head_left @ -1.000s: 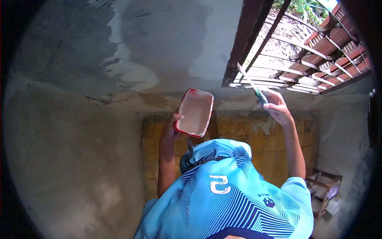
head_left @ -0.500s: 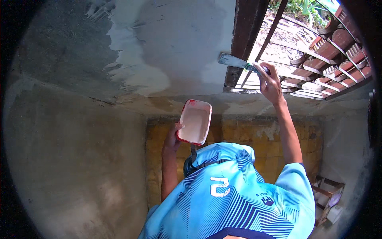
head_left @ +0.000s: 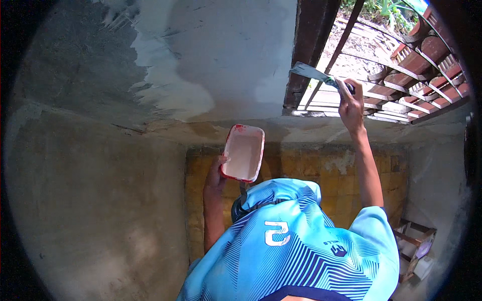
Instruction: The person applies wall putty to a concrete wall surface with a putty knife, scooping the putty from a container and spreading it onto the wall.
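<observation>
My left hand [head_left: 216, 169] grips the left edge of a rectangular tub [head_left: 257, 155], whitish inside with red smears on its rim. Pale, smooth filler paste [head_left: 243, 154] lies inside it. Raised on the right, my right hand [head_left: 351, 103] is closed round the handle of a putty knife [head_left: 312, 73]. The knife's wide, paste-smeared blade points left, over the dark window frame [head_left: 315, 37]; whether it touches the frame I cannot tell. Left of the frame, the wall [head_left: 236, 45] carries a whitish skim coat with a ragged left edge against bare grey.
A window with curved metal bars [head_left: 384, 95] fills the upper right, with reddish roof-tile-like pieces and plants beyond. Below, the floor has yellowish tiles [head_left: 331, 173]. A small wooden stand [head_left: 414, 241] stands at the lower right. Grey walls [head_left: 100, 190] enclose both sides.
My right hand and the putty knife have moved a little to the right, taking the blade off the coated wall to the window frame. The tub has shifted slightly left.
</observation>
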Available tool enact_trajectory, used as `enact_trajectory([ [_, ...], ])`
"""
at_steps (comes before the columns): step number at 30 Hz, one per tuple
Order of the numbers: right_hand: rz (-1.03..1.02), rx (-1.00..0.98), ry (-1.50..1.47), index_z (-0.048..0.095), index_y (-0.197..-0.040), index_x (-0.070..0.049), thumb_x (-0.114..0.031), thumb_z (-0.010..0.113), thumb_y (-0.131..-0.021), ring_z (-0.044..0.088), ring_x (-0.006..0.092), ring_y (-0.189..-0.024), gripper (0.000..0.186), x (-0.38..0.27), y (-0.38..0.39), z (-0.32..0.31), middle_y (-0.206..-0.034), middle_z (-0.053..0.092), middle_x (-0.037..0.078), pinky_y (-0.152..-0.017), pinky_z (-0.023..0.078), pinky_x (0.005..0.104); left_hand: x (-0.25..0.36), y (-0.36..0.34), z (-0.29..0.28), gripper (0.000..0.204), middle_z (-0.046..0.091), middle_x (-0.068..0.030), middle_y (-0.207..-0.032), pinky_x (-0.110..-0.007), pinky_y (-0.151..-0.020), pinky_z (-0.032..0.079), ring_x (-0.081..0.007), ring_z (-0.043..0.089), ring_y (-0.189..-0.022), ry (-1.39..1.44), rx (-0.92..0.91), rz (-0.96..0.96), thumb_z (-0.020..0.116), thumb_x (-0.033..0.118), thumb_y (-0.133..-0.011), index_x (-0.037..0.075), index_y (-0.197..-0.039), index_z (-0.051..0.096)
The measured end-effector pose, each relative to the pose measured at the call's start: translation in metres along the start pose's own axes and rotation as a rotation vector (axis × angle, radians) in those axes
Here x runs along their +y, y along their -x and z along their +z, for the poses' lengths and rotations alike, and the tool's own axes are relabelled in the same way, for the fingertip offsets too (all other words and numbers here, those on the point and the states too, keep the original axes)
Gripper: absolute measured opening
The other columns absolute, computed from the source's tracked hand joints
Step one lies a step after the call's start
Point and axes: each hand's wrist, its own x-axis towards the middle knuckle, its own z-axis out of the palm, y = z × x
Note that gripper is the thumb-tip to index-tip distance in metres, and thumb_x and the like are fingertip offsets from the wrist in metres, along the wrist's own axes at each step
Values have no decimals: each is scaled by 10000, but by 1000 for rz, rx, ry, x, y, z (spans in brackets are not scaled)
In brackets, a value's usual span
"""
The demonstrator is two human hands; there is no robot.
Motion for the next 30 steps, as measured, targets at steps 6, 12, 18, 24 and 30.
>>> enact_trajectory([
  [6,-88,-113,-36,656,-1216,-124,124,572,-799,626,261,-908,493,-31,-11,15,-1114,540,135,-801,584,343,-3,-3,-3,541,621,-156,-1159,-387,-934,500,-250,622,-1050,-50,37,26,622,309,-839,-73,-1209,526],
  [12,30,-90,65,668,-1203,-133,122,533,-824,633,268,-921,477,-20,-4,3,-1100,560,145,-819,553,403,-5,-1,-4,550,620,-150,-1166,-386,-921,507,-249,626,-1039,-4,0,39,631,319,-838,-66,-1217,525],
  [18,90,-18,11,664,-1203,-100,117,547,-789,598,295,-920,482,-20,4,-11,-1066,551,173,-796,529,401,1,3,7,521,615,-80,-1103,-342,-910,480,-184,593,-1022,-24,53,-9,665,303,-779,6,-1194,559],
  [24,55,-51,-77,647,-1237,-136,153,535,-736,578,288,-978,589,-18,5,17,-1109,527,154,-841,512,404,5,5,15,530,617,-90,-1125,-348,-931,471,-197,592,-1040,-12,17,23,681,304,-773,-1,-1190,563],
  [30,114,76,-37,657,-1208,-88,92,554,-854,608,270,-874,410,-7,13,-9,-1065,553,164,-748,552,353,-9,-3,-11,574,618,-152,-1174,-383,-915,512,-244,627,-1043,-56,21,58,632,347,-833,-58,-1225,520],
])
